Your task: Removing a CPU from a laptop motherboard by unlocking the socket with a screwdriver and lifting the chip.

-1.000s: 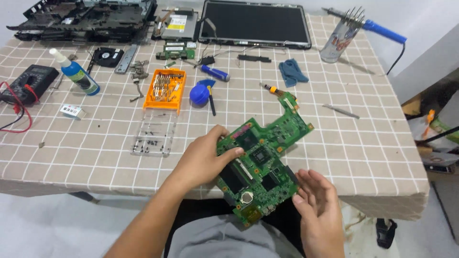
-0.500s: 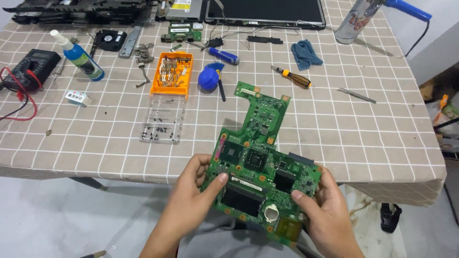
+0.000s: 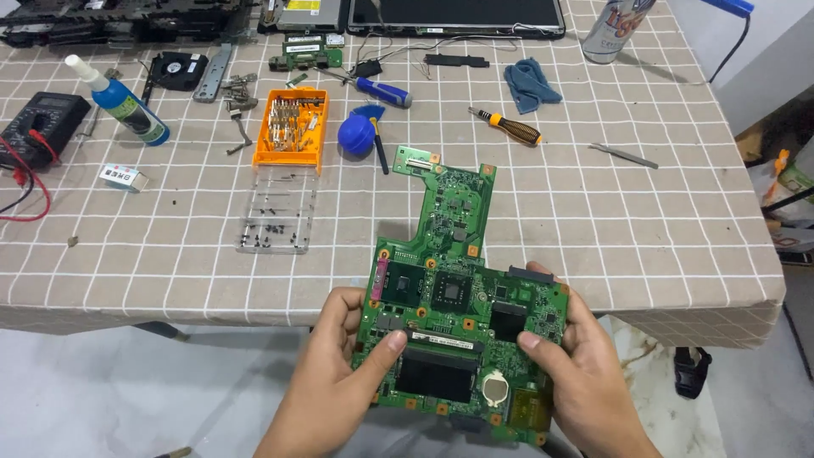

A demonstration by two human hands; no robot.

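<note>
**Holding a green circuit board by both edges**

Gripping the green circuit board [image 3: 458, 339] at its two sides, the person keeps it face-up just off the near edge of the checked table [image 3: 661, 212]. The left hand [image 3: 335, 386] is closed on the board's left edge, thumb pressed near the dark memory slot; the right hand [image 3: 585, 373] is closed on the right edge, thumb resting on the top face. A good hold here would keep the fingers on the bare margins, away from the chips and the round coin cell, with the board level. Beyond the left hand lie a clear parts tray [image 3: 275, 214], an orange bit case [image 3: 292, 127] and a blue air blower [image 3: 356, 136]. Beyond the right hand lies an orange-handled screwdriver [image 3: 509, 127].
</note>
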